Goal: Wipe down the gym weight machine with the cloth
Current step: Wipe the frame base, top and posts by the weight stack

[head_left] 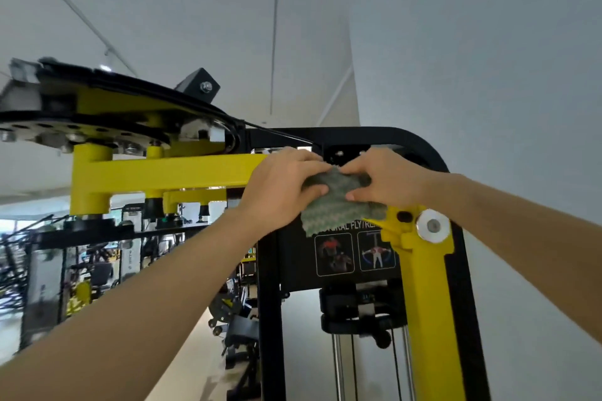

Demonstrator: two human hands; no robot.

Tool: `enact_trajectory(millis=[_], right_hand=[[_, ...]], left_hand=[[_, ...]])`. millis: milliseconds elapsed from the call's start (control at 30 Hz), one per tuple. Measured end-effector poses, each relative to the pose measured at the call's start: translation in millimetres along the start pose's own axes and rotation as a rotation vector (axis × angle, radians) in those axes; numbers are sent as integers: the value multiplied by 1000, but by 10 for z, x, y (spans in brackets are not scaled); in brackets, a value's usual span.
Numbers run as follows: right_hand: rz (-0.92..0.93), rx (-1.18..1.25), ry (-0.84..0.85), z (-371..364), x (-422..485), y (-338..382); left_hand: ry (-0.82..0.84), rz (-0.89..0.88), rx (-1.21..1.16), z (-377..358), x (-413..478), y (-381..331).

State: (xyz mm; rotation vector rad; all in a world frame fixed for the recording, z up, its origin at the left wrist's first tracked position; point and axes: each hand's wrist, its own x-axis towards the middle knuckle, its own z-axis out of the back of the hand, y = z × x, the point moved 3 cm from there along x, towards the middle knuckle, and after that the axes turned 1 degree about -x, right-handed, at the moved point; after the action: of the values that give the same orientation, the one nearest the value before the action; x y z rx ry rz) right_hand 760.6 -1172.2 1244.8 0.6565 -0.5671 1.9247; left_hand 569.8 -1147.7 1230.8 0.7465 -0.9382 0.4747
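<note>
The weight machine has a black frame and a yellow arm reaching left under a pulley disc. A yellow upright runs down on the right. Both my hands are raised in front of the machine's top, just right of the yellow arm's end. My left hand and my right hand pinch a green patterned cloth between thumbs and fingers. The cloth hangs down over the black instruction plate, hiding part of its lettering.
A steel knob sits on the yellow upright near my right wrist. Guide rods and cables run down below the plate. Other gym machines fill the room at the lower left. A white wall stands to the right.
</note>
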Motion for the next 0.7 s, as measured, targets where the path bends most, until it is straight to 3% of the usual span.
enact_trajectory(millis=[167,267,367,433,600,700], right_hand=[[50,99,142,146,-197,-592],[27,273,222,250,-259,-933],[71,237,235,268,-219,-1218],[101,190,144,281,-105,-1387],[105,168,-285,342,319,-1665],[135,159,-412,276,624,-1647]], left_hand=[[344,-88,-43,-312,431,-327],[415,-125,-116,-510,647,-544],[444,-123,-139,-676,882,-721],[423,-92,-80,-740,1066,-760],[272,50,262,-730,1498,-512],[264,121,397,-715,1704,-233]])
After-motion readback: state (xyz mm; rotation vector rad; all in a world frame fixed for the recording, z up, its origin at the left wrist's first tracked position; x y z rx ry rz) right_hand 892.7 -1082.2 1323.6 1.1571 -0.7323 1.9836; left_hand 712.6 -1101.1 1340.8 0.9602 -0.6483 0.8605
